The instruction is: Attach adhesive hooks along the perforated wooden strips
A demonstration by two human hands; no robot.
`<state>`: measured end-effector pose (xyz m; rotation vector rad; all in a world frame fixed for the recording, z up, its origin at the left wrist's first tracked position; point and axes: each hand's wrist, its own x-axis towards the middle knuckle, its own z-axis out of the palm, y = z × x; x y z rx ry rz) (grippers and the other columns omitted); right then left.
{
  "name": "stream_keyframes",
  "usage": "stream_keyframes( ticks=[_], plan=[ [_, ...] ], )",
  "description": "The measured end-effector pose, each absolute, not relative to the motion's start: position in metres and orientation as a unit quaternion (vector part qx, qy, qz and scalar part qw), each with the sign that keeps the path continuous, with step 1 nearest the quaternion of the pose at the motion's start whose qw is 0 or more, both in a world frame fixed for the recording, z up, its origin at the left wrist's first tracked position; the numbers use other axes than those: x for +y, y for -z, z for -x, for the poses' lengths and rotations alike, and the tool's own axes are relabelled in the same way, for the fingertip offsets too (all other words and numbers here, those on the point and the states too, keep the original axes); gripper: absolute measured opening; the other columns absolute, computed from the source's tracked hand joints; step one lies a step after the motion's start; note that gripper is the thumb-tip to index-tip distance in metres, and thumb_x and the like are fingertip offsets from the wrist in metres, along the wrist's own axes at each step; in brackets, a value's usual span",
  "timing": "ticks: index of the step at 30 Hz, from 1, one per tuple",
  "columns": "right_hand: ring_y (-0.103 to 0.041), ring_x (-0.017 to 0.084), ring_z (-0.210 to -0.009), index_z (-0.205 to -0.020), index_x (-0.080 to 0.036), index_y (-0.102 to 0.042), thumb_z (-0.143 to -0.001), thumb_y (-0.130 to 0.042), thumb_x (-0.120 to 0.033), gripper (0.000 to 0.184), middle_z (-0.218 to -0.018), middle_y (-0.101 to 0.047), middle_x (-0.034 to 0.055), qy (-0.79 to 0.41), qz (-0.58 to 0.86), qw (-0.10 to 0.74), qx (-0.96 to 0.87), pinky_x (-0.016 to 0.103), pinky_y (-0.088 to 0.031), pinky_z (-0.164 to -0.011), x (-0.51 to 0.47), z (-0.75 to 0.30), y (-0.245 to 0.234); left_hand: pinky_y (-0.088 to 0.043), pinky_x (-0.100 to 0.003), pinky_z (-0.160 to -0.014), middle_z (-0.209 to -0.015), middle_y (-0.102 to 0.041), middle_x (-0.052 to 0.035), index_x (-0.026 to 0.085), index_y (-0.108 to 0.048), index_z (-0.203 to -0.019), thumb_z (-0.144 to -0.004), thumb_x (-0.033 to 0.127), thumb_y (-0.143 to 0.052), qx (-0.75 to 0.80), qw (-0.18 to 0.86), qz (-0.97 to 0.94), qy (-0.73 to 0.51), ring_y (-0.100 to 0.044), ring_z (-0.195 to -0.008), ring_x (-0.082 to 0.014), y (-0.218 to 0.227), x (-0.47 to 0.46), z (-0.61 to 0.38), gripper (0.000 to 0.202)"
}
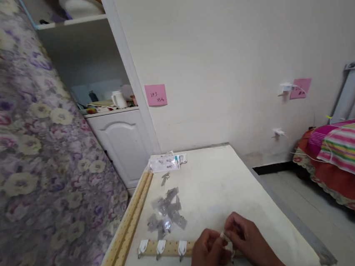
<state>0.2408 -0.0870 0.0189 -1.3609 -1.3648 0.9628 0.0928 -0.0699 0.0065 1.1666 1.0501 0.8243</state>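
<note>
Near the table's front, my left hand (209, 253) and my right hand (246, 239) meet, fingers closed in pinches on a small whitish piece (224, 237). Fingers hide most of it, so its kind is unclear. Just below them shows a bit of white and metal like a hook (232, 256); whether it is held or on the strip I cannot tell. Behind my hands runs a wooden strip with holes (171, 246), its right part covered. Three white hooks sit along it: a left one (142, 247), a middle one (160, 248) and a right one (182, 248).
Several clear plastic pieces (168, 213) lie scattered beyond the strip on the white table (214, 188). Long perforated wooden strips (126, 225) line the left edge. Hook packages (164, 163) rest at the far left corner. A floral curtain (42, 162) hangs left; a bed (345, 154) stands right.
</note>
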Motion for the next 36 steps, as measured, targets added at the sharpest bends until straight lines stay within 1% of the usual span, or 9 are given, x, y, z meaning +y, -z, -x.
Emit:
stream_keyframes(
  ticks=[2, 7, 11, 17, 22, 25, 27, 31, 36],
  plan=[
    [-0.046, 0.011, -0.054, -0.070, -0.021, -0.053, -0.075, -0.055, -0.021, 0.005, -0.057, -0.050, -0.0048, -0.364, 0.566, 0.467, -0.574, 0.022, -0.036, -0.050, -0.089, -0.239, -0.021, -0.047, -0.027, -0.056, -0.077, -0.069, -0.0038, 0.019, -0.049, -0.075, -0.068, 0.050, -0.061, 0.468, 0.639, -0.496, -0.356, -0.066, -0.064, -0.0183, -0.005, -0.070, -0.093, 0.034],
    [-0.048, 0.012, -0.057, -0.069, -0.022, -0.052, -0.074, -0.055, -0.018, 0.006, -0.061, -0.053, -0.0035, -0.337, 0.543, 0.472, -0.607, 0.022, -0.036, -0.053, -0.094, -0.233, -0.021, -0.045, -0.025, -0.053, -0.056, -0.058, 0.0060, 0.021, -0.044, -0.068, -0.065, 0.036, -0.061, 0.473, 0.659, -0.444, -0.380, -0.060, -0.055, -0.0145, -0.010, -0.071, -0.094, 0.023],
    [-0.048, 0.011, -0.060, -0.069, -0.022, -0.052, -0.071, -0.058, -0.016, 0.009, -0.065, -0.054, -0.0036, -0.323, 0.497, 0.461, -0.660, 0.022, -0.037, -0.055, -0.098, -0.230, -0.021, -0.046, -0.026, -0.057, -0.054, -0.056, 0.0073, 0.021, -0.044, -0.068, -0.063, 0.027, -0.058, 0.453, 0.714, -0.356, -0.398, -0.056, -0.052, -0.0110, -0.018, -0.072, -0.092, 0.017],
    [-0.048, 0.012, -0.059, -0.071, -0.021, -0.056, -0.081, -0.055, -0.029, 0.013, -0.066, -0.055, -0.0024, -0.334, 0.538, 0.472, -0.613, 0.023, -0.038, -0.055, -0.092, -0.241, -0.024, -0.044, -0.024, -0.055, -0.063, -0.066, 0.0013, 0.022, -0.039, -0.070, -0.064, 0.036, -0.062, 0.456, 0.747, -0.319, -0.362, -0.064, -0.057, -0.0151, -0.026, -0.078, -0.091, 0.028],
    [-0.050, 0.011, -0.057, -0.077, -0.018, -0.061, -0.077, -0.059, -0.034, 0.015, -0.065, -0.057, -0.0017, -0.447, 0.533, 0.437, -0.570, 0.023, -0.039, -0.053, -0.087, -0.252, -0.018, -0.044, -0.025, -0.050, -0.063, -0.067, 0.0004, 0.022, -0.041, -0.073, -0.064, 0.040, -0.061, 0.446, 0.752, -0.367, -0.317, -0.066, -0.057, -0.0185, -0.017, -0.084, -0.100, 0.029],
    [-0.053, 0.010, -0.052, -0.074, -0.017, -0.059, -0.075, -0.061, -0.036, 0.019, -0.061, -0.057, -0.0029, -0.533, 0.501, 0.418, -0.539, 0.022, -0.040, -0.049, -0.089, -0.257, -0.017, -0.044, -0.025, -0.049, -0.063, -0.067, -0.0006, 0.021, -0.043, -0.076, -0.067, 0.045, -0.060, 0.439, 0.742, -0.399, -0.313, -0.066, -0.057, -0.0183, -0.013, -0.087, -0.109, 0.031],
    [-0.053, 0.009, -0.047, -0.072, -0.017, -0.056, -0.073, -0.064, -0.035, 0.020, -0.057, -0.057, -0.0041, -0.560, 0.492, 0.415, -0.522, 0.020, -0.037, -0.045, -0.091, -0.262, -0.018, -0.044, -0.025, -0.050, -0.062, -0.067, -0.0014, 0.020, -0.044, -0.078, -0.069, 0.048, -0.060, 0.440, 0.736, -0.407, -0.316, -0.066, -0.056, -0.0177, -0.013, -0.089, -0.116, 0.033],
    [-0.049, 0.007, -0.041, -0.070, -0.017, -0.053, -0.073, -0.063, -0.038, 0.024, -0.053, -0.055, -0.0047, -0.568, 0.487, 0.436, -0.501, 0.018, -0.028, -0.039, -0.092, -0.277, -0.017, -0.045, -0.024, -0.053, -0.070, -0.069, -0.0051, 0.017, -0.048, -0.079, -0.071, 0.049, -0.059, 0.406, 0.763, -0.379, -0.331, -0.066, -0.059, -0.0152, -0.016, -0.092, -0.130, 0.035],
    [-0.041, 0.005, -0.041, -0.070, -0.017, -0.053, -0.075, -0.061, -0.042, 0.027, -0.054, -0.052, -0.0055, -0.542, 0.504, 0.449, -0.501, 0.018, -0.029, -0.039, -0.095, -0.295, -0.015, -0.044, -0.023, -0.053, -0.068, -0.068, -0.0039, 0.016, -0.049, -0.079, -0.066, 0.041, -0.065, 0.358, 0.820, -0.314, -0.319, -0.064, -0.057, -0.0138, -0.011, -0.100, -0.143, 0.032]
  ],
)
